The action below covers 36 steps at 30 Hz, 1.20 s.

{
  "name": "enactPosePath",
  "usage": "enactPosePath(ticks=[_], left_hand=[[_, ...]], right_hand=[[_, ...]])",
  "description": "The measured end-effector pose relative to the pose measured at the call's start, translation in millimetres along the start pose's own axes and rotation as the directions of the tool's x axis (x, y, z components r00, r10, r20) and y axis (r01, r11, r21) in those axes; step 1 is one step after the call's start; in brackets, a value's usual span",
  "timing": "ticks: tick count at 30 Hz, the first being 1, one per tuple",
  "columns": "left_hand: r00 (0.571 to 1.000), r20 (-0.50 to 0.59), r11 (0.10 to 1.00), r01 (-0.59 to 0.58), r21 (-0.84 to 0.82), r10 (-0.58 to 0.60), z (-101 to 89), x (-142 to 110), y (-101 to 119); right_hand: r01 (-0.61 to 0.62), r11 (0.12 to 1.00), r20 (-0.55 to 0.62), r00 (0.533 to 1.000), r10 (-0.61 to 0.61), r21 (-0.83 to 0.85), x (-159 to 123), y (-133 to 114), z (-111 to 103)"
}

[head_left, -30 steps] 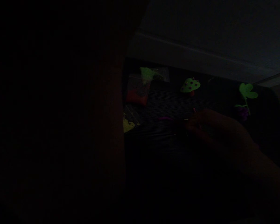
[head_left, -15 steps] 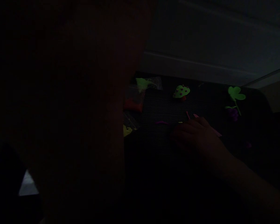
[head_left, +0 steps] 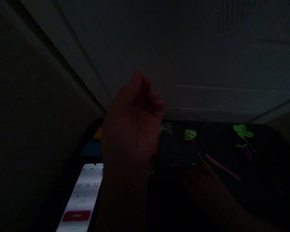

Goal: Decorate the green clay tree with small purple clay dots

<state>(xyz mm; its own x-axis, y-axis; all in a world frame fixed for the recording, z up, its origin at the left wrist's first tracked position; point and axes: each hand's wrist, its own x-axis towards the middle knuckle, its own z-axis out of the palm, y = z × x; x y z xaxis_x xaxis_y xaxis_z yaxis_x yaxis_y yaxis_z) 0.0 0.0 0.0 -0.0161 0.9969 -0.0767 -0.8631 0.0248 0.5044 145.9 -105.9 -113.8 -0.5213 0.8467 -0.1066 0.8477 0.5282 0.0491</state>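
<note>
The scene is very dark. My left hand (head_left: 134,125) is raised before the camera, palm toward me. Its fingers are curled, thumb and forefinger close together; anything between the tips is too dark to make out. My right hand (head_left: 203,180) is low over the dark table, its fingers lost in shadow. Just beyond it are a thin pink stick (head_left: 199,156) and a small yellow piece (head_left: 193,164). A pink plastic knife (head_left: 222,167) lies to its right. Farther back sits a green clay piece with purple dots (head_left: 189,134) and a reddish base.
A lit phone (head_left: 83,193) showing a timer lies at left, near a blue item (head_left: 90,149) and an orange item (head_left: 98,133). A green three-lobed shape on a stem (head_left: 241,130) and a purple cluster (head_left: 246,152) lie at right. A pale panel (head_left: 207,64) rises behind the table (head_left: 217,141).
My left arm, which filled the left side, now shows as a raised hand near the middle. The view has tilted upward, and the phone has come into sight. My right hand stays near the stick.
</note>
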Motion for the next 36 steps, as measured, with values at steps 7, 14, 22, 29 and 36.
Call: enactPosePath(ticks=[7, 14, 22, 29, 36], left_hand=[[0.974, 0.219, 0.996, 0.076, -0.046, -0.064, -6.2, -3, -1], [0.96, 0.279, 0.996, -0.003, 0.093, -0.024, 0.2, -14, 1], [0.899, 0.434, 0.926, -0.113, 0.361, -0.059, 10.9, -42, -14], [0.818, 0.543, 0.795, -0.197, 0.573, -0.189, 22.3, -65, -18], [0.841, 0.526, 0.725, -0.282, 0.628, -0.129, 29.6, -65, -22]], right_hand=[[-0.017, 1.0, -0.044, 0.999, 0.016, -0.019, 7, -9, 9], [-0.063, 0.971, -0.19, 0.976, 0.108, 0.23, 2, 11, -5], [0.209, 0.541, -0.48, 0.767, 0.425, 0.814, -21, 31, -118], [0.488, 0.159, -0.472, 0.631, 0.616, 0.858, -26, 23, -134], [0.457, 0.12, -0.428, 0.666, 0.611, 0.882, -23, 29, -129]])
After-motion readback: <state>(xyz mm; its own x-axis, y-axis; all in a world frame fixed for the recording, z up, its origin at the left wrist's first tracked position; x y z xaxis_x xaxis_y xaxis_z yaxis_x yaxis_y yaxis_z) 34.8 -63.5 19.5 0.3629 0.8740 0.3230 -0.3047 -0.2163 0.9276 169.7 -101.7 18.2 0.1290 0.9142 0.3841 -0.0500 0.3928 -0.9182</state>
